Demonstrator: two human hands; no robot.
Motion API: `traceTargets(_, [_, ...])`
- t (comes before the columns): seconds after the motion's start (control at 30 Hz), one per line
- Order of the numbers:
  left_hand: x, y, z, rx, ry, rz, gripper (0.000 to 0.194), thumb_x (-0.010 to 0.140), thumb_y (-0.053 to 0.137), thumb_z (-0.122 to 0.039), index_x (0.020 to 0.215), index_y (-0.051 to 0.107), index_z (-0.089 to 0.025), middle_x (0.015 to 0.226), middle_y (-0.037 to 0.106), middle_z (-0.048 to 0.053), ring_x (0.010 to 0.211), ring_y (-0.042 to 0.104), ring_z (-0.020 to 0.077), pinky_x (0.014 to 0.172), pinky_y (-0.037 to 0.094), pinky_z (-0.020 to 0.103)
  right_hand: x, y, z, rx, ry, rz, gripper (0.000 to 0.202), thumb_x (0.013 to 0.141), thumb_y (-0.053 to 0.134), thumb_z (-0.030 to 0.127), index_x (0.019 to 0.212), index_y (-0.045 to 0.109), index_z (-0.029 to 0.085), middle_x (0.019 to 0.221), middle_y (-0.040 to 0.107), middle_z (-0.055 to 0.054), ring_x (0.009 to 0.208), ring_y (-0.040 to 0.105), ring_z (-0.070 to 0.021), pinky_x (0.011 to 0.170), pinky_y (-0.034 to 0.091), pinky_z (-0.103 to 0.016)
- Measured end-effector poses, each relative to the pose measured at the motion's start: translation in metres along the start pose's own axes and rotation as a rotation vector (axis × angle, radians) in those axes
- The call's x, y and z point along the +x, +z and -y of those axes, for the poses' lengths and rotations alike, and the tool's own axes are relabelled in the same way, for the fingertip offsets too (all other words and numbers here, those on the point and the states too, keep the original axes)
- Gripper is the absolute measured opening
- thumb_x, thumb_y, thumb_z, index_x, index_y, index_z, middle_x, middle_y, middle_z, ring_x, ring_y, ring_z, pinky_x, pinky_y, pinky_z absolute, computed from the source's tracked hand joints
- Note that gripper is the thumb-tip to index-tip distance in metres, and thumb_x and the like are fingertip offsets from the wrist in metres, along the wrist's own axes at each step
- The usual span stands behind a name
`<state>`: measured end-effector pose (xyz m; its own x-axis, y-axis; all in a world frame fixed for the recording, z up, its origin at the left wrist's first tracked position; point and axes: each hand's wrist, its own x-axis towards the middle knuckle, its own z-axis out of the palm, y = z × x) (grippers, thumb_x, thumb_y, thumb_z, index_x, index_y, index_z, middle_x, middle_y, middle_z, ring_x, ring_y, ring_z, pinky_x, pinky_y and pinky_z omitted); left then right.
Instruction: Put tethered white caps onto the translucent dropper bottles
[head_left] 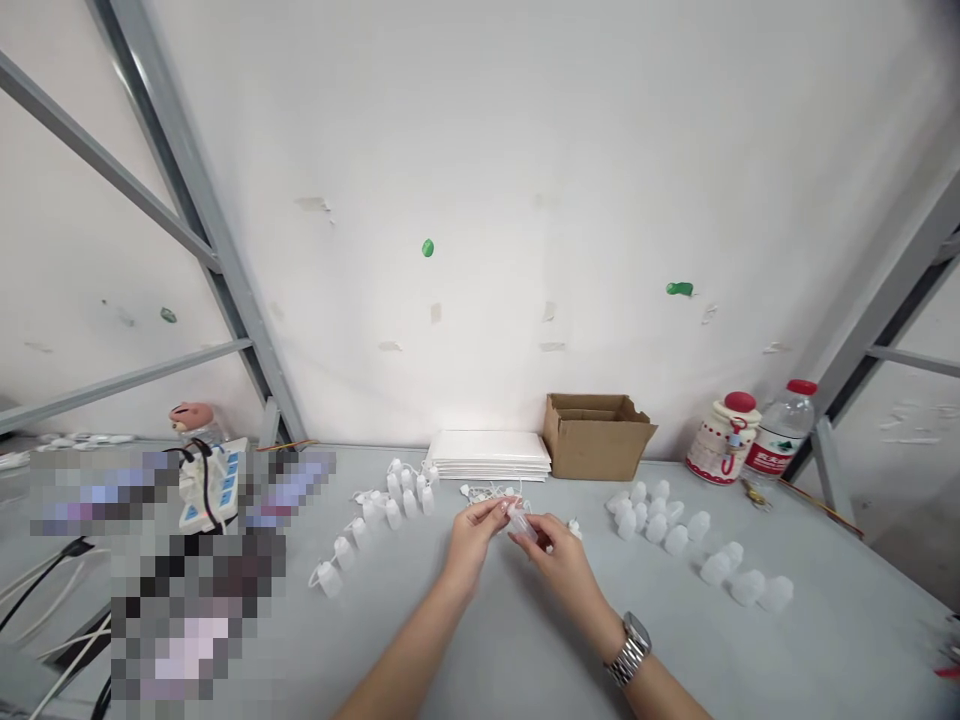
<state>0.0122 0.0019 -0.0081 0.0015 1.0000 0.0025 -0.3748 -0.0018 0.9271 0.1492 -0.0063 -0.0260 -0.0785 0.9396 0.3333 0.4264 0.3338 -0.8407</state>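
The grey worktop (517, 650) gives both wrists a steady base, and working low over it seems wise, so anything that slips has little way to fall. The left hand (474, 535) and right hand (559, 548) meet over its middle; the fingers of each are drawn nearly together, pinching one plastic cup (523, 521) from opposite sides. A light, even grip would probably suit such thin-looking plastic, with the cup's axis kept straight between the hands. The cup lies tilted between the fingertips, its upper end at the left fingers and its lower part against the right; whether something smaller is tucked under the left fingertips, I cannot tell. Just beyond lie white cords (487, 492).
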Motion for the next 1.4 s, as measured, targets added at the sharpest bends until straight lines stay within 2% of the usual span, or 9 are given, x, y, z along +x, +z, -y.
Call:
traceTargets(0.13, [-0.002, 0.0, 0.0, 0.006, -0.006, 0.016, 0.03, 0.064, 0.07, -0.036, 0.084, 0.072, -0.014, 0.097, 0.071, 0.012, 0.099, 0.06, 0.0266, 0.091, 0.042, 0.038, -0.001, 0.002, 0.003, 0.083, 0.073, -0.004, 0.033, 0.072, 0.06, 0.049, 0.084, 0.069, 0.019, 0.066, 0.059, -0.002, 0.061, 0.051, -0.0183, 0.059, 0.042, -0.03])
traceTargets(0.3, [-0.006, 0.004, -0.004, -0.034, -0.026, 0.034, 0.022, 0.065, 0.068, -0.03, 0.082, 0.072, -0.016, 0.097, 0.07, 0.009, 0.101, 0.058, 0.0248, 0.092, 0.039, 0.035, -0.001, 0.005, 0.004, 0.376, 0.245, -0.004, 0.041, 0.063, 0.069, 0.048, 0.088, 0.063, 0.016, 0.067, 0.061, -0.002, 0.06, 0.056, -0.0186, 0.058, 0.045, -0.031])
traceTargets(0.47, [-0.007, 0.006, -0.005, -0.137, -0.119, 0.106, 0.027, 0.063, 0.066, -0.031, 0.085, 0.07, -0.015, 0.096, 0.07, 0.011, 0.094, 0.06, 0.0256, 0.08, 0.042, 0.034, -0.001, 0.008, 0.002, 0.477, 0.217, 0.008, 0.039, 0.059, 0.071, 0.051, 0.073, 0.061, 0.016, 0.065, 0.064, -0.003, 0.056, 0.054, -0.0165, 0.054, 0.044, -0.029])
traceTargets(0.67, [-0.008, 0.007, -0.002, -0.225, -0.19, 0.131, 0.026, 0.063, 0.062, -0.024, 0.086, 0.069, -0.014, 0.094, 0.07, 0.01, 0.086, 0.06, 0.0237, 0.066, 0.042, 0.029, 0.0, 0.005, 0.006, 0.539, 0.255, 0.034, 0.037, 0.058, 0.072, 0.05, 0.07, 0.064, 0.016, 0.061, 0.063, -0.002, 0.054, 0.054, -0.0159, 0.054, 0.044, -0.029])
traceTargets(0.83, [-0.011, 0.008, -0.001, -0.258, -0.24, 0.146, 0.027, 0.065, 0.06, -0.024, 0.088, 0.069, -0.015, 0.093, 0.069, 0.009, 0.084, 0.059, 0.0204, 0.067, 0.042, 0.027, -0.001, 0.002, 0.012, 0.736, 0.362, 0.1, 0.031, 0.052, 0.078, 0.043, 0.064, 0.067, 0.016, 0.056, 0.062, 0.0, 0.051, 0.053, -0.0132, 0.054, 0.043, -0.027])
traceTargets(0.97, [-0.014, 0.009, -0.006, -0.235, -0.248, 0.158, 0.025, 0.067, 0.059, -0.024, 0.087, 0.069, -0.015, 0.093, 0.069, 0.008, 0.087, 0.058, 0.019, 0.065, 0.041, 0.024, -0.005, -0.003, 0.022, 0.936, 0.44, 0.201, 0.025, 0.057, 0.078, 0.038, 0.064, 0.069, 0.015, 0.061, 0.063, -0.002, 0.053, 0.05, -0.0104, 0.056, 0.042, -0.025])
traceTargets(1.17, [-0.018, 0.008, -0.014, -0.252, -0.274, 0.222, 0.026, 0.07, 0.053, -0.024, 0.086, 0.07, -0.013, 0.091, 0.069, 0.008, 0.066, 0.056, 0.0138, 0.061, 0.042, 0.024, -0.009, -0.006, 0.03, 1.123, 0.465, 0.311, 0.019, 0.064, 0.074, 0.032, 0.063, 0.068, 0.014, 0.061, 0.058, -0.001, 0.053, 0.046, -0.0092, 0.056, 0.039, -0.022])
traceTargets(1.27, [-0.019, 0.008, -0.015, -0.27, -0.316, 0.217, 0.026, 0.069, 0.053, -0.024, 0.083, 0.07, -0.012, 0.089, 0.069, 0.009, 0.07, 0.059, 0.0159, 0.063, 0.044, 0.024, -0.01, -0.003, 0.027, 1.224, 0.496, 0.353, 0.016, 0.067, 0.073, 0.028, 0.064, 0.068, 0.014, 0.061, 0.057, -0.002, 0.052, 0.044, -0.0082, 0.054, 0.039, -0.021])
traceTargets(1.4, [-0.02, 0.01, -0.017, -0.313, -0.388, 0.191, 0.026, 0.069, 0.051, -0.024, 0.082, 0.069, -0.011, 0.086, 0.07, 0.009, 0.076, 0.061, 0.0177, 0.071, 0.046, 0.026, -0.011, 0.002, 0.022, 1.415, 0.567, 0.385, 0.012, 0.064, 0.076, 0.019, 0.069, 0.068, 0.012, 0.063, 0.058, -0.001, 0.05, 0.042, -0.005, 0.051, 0.036, -0.017])
